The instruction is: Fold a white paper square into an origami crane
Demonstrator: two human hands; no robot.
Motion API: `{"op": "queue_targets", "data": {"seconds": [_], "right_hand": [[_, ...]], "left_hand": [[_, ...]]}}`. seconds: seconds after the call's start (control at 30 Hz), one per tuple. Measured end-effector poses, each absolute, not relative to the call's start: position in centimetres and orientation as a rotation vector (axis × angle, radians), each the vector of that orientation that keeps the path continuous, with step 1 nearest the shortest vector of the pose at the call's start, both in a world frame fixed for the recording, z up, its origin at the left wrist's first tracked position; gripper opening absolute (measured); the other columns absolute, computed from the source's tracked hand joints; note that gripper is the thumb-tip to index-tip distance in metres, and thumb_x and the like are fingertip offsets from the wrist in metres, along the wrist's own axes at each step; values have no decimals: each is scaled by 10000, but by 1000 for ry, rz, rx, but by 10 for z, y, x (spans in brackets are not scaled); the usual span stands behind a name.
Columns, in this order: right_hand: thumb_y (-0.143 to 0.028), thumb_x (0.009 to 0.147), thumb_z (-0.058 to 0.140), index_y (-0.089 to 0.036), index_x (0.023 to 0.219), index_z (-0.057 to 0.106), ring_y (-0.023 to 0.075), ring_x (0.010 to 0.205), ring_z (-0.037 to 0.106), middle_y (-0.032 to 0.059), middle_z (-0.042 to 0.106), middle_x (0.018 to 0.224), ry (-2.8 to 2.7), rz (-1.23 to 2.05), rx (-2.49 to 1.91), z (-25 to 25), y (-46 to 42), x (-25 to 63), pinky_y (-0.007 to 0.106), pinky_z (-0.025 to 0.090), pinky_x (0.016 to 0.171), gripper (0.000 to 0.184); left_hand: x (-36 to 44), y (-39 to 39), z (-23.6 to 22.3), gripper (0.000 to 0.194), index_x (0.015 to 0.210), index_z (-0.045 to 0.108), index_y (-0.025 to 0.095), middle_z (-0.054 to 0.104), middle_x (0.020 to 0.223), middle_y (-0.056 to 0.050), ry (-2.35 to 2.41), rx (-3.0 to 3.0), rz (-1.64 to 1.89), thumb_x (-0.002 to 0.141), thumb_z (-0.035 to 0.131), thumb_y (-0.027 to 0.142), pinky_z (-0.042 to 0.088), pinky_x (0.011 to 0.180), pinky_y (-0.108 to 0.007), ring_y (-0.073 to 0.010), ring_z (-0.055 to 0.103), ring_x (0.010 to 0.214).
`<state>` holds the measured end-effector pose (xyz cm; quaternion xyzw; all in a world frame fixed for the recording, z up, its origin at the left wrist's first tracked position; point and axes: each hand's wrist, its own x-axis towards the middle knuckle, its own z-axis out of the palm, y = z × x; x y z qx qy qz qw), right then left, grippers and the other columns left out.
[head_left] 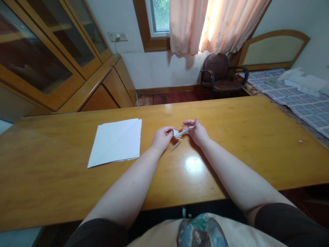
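A small folded piece of white paper (183, 132) is held between my two hands, a little above the wooden desk (164, 185). My left hand (163, 138) pinches its left end between thumb and fingers. My right hand (197, 132) has closed on the other end, its thumb up and the fingers partly behind the paper. The paper looks narrow and layered, with a loose flap at the left. Below it a pale sliver shows, perhaps a reflection in the glossy desk. To the left of my left hand lies a stack of white paper sheets (115, 141).
Glass-door cabinets (51, 44) stand at the left. Past the desk's far edge are a brown office chair (218, 73) and a curtained window (161, 15). A bed (295, 85) with a checked cover is at the right. The desk's near edge runs close to my body.
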<state>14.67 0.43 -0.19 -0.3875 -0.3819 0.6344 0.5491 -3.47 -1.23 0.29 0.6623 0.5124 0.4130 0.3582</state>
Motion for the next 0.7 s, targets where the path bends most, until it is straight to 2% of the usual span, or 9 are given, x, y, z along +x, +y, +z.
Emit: {"op": "queue_targets", "data": {"seconds": [0.13, 0.23, 0.3, 0.4, 0.5, 0.7], "right_hand": [[-806, 649, 514, -208, 994, 649, 205, 847, 627, 78, 653, 950, -1004, 1714, -643, 6, -5, 144, 325, 507, 702, 704], [-728, 591, 651, -230, 1021, 644, 200, 849, 619, 62, 650, 955, -1063, 1695, -587, 8, -10, 139, 321, 501, 714, 658], [-561, 559, 774, -233, 978, 650, 184, 804, 612, 40, 652, 916, -1124, 1629, -661, 8, -11, 135, 312, 493, 700, 546], [-409, 621, 774, -202, 836, 663, 143, 686, 572, 13, 643, 766, -1199, 1510, -848, 6, -11, 132, 290, 461, 666, 318], [-440, 675, 713, -179, 698, 642, 117, 591, 515, -4, 598, 630, -1156, 1486, -960, 4, -8, 135, 264, 411, 605, 271], [-506, 620, 729, -172, 645, 609, 103, 519, 462, -17, 571, 573, -1044, 1571, -1042, 8, -5, 142, 245, 337, 526, 355]], "left_hand": [[-38, -6, 1, 171, 892, 685, 178, 703, 842, -21, 1317, 1404, 1280, 790, 550, 201, 483, 752, -271, -159, 636, 796], [-36, -5, 2, 143, 869, 653, 171, 686, 810, -15, 1300, 1229, 1344, 771, 555, 208, 483, 697, -255, -152, 625, 759], [-34, -6, 3, 130, 858, 638, 173, 681, 802, -11, 1288, 1174, 1350, 757, 563, 202, 484, 685, -254, -149, 620, 745], [-33, -8, 5, 140, 856, 648, 171, 684, 813, -11, 1237, 1266, 1294, 742, 566, 174, 485, 724, -261, -147, 621, 767], [-34, -11, 4, 181, 844, 674, 176, 697, 839, -11, 1211, 1509, 1170, 725, 553, 115, 479, 783, -278, -150, 625, 806], [-40, -10, 7, 262, 759, 708, 217, 713, 840, 4, 1160, 1999, 1093, 702, 542, 23, 459, 884, -345, -162, 623, 859]]}}
